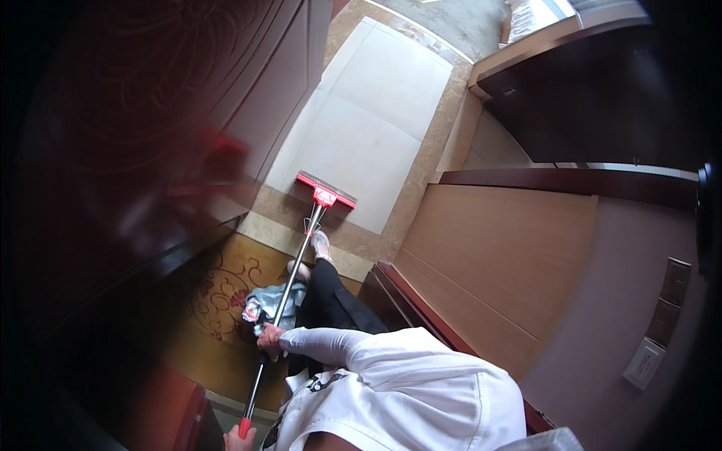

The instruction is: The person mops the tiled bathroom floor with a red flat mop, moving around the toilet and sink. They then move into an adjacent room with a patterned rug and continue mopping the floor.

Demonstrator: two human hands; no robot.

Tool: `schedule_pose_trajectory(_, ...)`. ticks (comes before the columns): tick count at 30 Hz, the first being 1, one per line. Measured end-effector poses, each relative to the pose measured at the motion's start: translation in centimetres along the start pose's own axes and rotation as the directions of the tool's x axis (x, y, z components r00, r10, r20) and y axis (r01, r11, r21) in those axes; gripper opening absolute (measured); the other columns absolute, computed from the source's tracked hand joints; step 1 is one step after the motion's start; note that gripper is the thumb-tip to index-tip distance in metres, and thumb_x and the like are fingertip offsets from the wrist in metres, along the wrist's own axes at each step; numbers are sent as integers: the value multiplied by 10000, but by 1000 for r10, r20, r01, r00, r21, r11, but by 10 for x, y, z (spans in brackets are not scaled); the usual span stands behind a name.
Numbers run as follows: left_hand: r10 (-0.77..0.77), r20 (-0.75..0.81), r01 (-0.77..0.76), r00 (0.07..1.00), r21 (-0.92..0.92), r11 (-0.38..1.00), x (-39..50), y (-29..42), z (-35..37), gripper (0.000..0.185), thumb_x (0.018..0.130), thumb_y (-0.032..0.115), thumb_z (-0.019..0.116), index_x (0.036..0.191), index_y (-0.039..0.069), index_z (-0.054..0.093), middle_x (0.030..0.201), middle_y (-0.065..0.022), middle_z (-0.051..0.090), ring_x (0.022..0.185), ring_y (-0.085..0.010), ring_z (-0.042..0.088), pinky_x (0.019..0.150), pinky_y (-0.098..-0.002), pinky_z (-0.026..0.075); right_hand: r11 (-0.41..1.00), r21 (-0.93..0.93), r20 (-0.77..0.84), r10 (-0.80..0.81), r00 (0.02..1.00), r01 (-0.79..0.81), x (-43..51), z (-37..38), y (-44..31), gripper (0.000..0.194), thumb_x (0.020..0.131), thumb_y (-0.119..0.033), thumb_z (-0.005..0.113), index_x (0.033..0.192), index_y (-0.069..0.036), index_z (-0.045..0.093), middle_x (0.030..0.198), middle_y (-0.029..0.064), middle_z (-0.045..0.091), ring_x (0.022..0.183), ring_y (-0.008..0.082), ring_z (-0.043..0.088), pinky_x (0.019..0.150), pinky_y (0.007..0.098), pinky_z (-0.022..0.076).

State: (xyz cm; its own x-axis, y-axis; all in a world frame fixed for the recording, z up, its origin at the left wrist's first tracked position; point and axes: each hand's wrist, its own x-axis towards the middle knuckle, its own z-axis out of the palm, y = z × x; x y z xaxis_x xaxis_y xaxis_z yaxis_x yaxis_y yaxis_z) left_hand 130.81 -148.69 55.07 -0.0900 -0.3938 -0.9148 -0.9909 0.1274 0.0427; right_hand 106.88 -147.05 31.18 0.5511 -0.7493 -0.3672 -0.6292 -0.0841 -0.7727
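Observation:
A sponge mop with a red head [324, 195] rests its head on pale floor tiles [372, 118]. Its chrome pole [293, 273] slants down towards me and ends in a black section with a red end grip [245, 427]. My right hand [271, 340] is wrapped around the pole partway up. At the bottom edge my left hand [239, 438], partly cut off, grips the red end. A light blue cloth [274, 299] lies behind the pole near my right hand; whether that hand also holds it, I cannot tell. A small white and pink item [251, 310] sits against the cloth.
Dark red carved door panel [169, 101] close on the left, blurred. Patterned gold carpet [225, 293] meets the tiles at a stone threshold [344, 259], where my shoes [320, 244] are. Wood panelling [502, 253] and wall switches [669, 293] line the right side. Grey carpet [468, 22] lies beyond.

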Motion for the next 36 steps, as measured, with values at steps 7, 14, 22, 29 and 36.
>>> schedule_pose_trajectory(7, 215, -30, -211, 976, 95, 973, 62, 77, -22, 371, 723, 411, 618, 784, 48, 565, 739, -214, 585, 741, -413, 547, 685, -486, 426, 975, 28, 36, 219, 975, -220, -36, -20, 85, 164, 620, -284, 647, 711, -152, 610, 635, 17, 556, 608, 220, 561, 622, 371, 416)
schedule_pose_trajectory(14, 585, 76, -533, 807, -333, 778, 200, 330, 41, 293, 807, 292, 553, 897, 14, 541, 722, -167, 581, 692, -291, 595, 625, -365, 442, 628, -233, -75, 750, 657, -743, -216, -93, 325, 93, 687, -181, 575, 707, -109, 631, 786, 58, 611, 737, 213, 597, 624, 289, 505)
schedule_pose_trajectory(22, 628, 135, -583, 766, -266, 768, 227, 374, 65, 343, 831, 331, 514, 967, 32, 416, 766, -270, 565, 757, -438, 554, 642, -479, 426, 457, -324, -187, 827, 530, -828, -253, -103, 369, 135, 690, -201, 600, 825, -210, 596, 867, -21, 538, 928, 156, 510, 746, 312, 438)
schedule_pose_trajectory(29, 356, 50, -350, 933, -104, 931, 270, 149, 88, 342, 797, 372, 524, 947, 66, 493, 812, -210, 590, 793, -402, 565, 681, -466, 432, 330, -721, -518, 326, 791, -609, -50, 116, 354, 91, 699, -295, 523, 685, -205, 533, 700, -19, 491, 737, 178, 475, 682, 369, 367)
schedule_pose_trajectory(36, -184, 66, 179, 981, 82, 980, 213, -29, 121, 387, 701, 428, 601, 858, 77, 552, 802, -200, 597, 822, -392, 561, 688, -465, 431, 909, -169, -207, 345, 915, -381, 66, 201, 156, 76, 738, -236, 545, 758, -239, 618, 776, -19, 583, 834, 174, 532, 733, 360, 342)
